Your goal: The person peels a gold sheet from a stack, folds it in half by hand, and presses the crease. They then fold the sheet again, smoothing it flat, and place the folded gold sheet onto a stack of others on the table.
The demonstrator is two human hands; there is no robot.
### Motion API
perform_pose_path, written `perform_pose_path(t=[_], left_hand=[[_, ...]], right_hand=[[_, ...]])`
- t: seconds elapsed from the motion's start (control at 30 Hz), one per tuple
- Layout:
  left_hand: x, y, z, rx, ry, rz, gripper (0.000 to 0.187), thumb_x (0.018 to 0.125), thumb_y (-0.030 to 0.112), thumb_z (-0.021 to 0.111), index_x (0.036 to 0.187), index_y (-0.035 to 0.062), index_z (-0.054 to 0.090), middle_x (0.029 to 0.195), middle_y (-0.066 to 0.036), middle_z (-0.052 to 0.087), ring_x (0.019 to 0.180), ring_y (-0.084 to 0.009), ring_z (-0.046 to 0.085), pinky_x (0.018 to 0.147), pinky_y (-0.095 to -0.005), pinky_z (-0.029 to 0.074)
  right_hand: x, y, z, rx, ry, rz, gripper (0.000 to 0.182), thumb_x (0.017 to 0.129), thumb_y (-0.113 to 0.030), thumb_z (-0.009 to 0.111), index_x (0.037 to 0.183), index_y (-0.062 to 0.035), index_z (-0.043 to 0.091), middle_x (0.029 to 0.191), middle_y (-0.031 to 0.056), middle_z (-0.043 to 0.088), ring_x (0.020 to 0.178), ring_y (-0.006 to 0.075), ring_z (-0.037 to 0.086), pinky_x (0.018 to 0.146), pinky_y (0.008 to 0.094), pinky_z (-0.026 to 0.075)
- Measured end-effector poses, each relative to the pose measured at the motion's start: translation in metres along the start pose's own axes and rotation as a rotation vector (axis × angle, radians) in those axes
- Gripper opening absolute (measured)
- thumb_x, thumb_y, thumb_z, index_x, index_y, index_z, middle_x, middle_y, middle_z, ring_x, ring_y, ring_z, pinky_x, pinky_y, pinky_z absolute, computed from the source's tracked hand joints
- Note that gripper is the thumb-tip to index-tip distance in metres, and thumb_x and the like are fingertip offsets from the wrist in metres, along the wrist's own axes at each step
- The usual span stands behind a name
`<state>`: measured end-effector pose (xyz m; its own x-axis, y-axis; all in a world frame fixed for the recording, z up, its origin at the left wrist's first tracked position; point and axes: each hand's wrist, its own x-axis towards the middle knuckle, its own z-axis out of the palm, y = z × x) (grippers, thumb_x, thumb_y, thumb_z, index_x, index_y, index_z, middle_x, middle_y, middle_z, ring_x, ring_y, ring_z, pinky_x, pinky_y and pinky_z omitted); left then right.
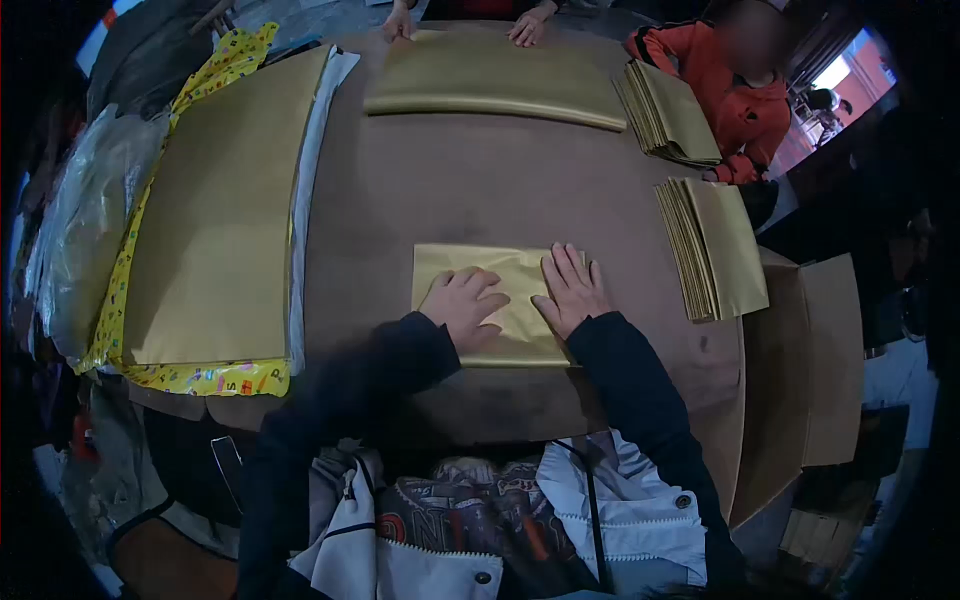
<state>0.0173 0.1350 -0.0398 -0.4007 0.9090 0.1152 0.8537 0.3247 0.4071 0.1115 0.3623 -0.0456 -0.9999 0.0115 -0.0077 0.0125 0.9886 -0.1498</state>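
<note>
A folded gold sheet (515, 345) lies flat on the brown table (480, 190) in front of me. My left hand (466, 305) rests on the left half of the sheet with its fingers apart. On the right part of the sheet lies my right hand (572, 290), palm down, its thumb spread toward the middle. Neither hand grips anything. Two stacks of folded gold sheets, a nearer one (725, 245) and a farther one (680, 115), stand along the table's right side.
Large gold sheets (225, 220) lie on yellow patterned wrapping (215, 378) at the left. Across the table, another person's hands (528, 28) touch a long folded gold sheet (490, 75). A person in red (750, 120) is at the upper right. An open cardboard box (830, 360) stands beside the table.
</note>
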Motion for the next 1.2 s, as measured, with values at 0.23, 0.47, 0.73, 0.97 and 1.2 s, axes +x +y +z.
perform_pose_path(t=[0.23,0.47,0.73,0.97,1.2], left_hand=[[-0.014,-0.022,-0.001,0.236,0.051,-0.183,0.063,0.090,0.048,0.051,0.141,0.0138,0.041,0.151,-0.015,0.028,0.142,-0.0340,0.020,0.110,-0.0596,0.018],[-0.011,-0.027,-0.001,0.314,0.000,-0.201,0.063,0.090,0.048,0.050,0.142,0.0130,0.040,0.151,-0.015,0.028,0.141,-0.0340,0.022,0.110,-0.0584,0.021],[0.000,-0.062,-0.017,0.261,0.023,-0.342,0.053,0.088,0.046,0.057,0.134,0.0219,0.052,0.149,-0.010,0.033,0.139,-0.0328,0.026,0.109,-0.0596,0.024],[0.003,-0.049,-0.029,0.200,0.236,-0.320,0.041,0.083,0.031,0.065,0.119,0.0130,0.058,0.132,-0.012,0.047,0.127,-0.0310,0.040,0.100,-0.0532,0.035],[-0.021,-0.018,-0.005,0.357,0.015,-0.155,0.060,0.088,0.048,0.054,0.138,0.0144,0.045,0.148,-0.012,0.033,0.139,-0.0322,0.027,0.108,-0.0560,0.025]], right_hand=[[-0.001,0.000,-0.002,0.019,-0.025,0.003,0.067,0.093,-0.046,0.046,0.143,-0.0027,0.033,0.153,0.0184,0.023,0.144,0.0326,0.016,0.112,0.0571,0.015],[0.004,-0.060,-0.030,-0.012,-0.115,-0.193,0.072,0.089,-0.046,0.051,0.137,0.0048,0.036,0.147,0.0234,0.030,0.141,0.0349,0.021,0.110,0.0541,0.022],[0.010,-0.041,0.001,-0.031,-0.036,-0.082,0.071,0.091,-0.048,0.047,0.141,0.0007,0.034,0.151,0.0190,0.025,0.142,0.0316,0.020,0.112,0.0541,0.019],[0.010,0.001,-0.001,0.013,-0.047,0.107,0.074,0.092,-0.050,0.043,0.145,0.0002,0.028,0.153,0.0197,0.021,0.144,0.0319,0.014,0.113,0.0554,0.013],[0.013,0.002,0.000,-0.013,-0.084,0.107,0.076,0.092,-0.051,0.043,0.145,0.0009,0.027,0.154,0.0196,0.019,0.145,0.0324,0.012,0.114,0.0552,0.012]])
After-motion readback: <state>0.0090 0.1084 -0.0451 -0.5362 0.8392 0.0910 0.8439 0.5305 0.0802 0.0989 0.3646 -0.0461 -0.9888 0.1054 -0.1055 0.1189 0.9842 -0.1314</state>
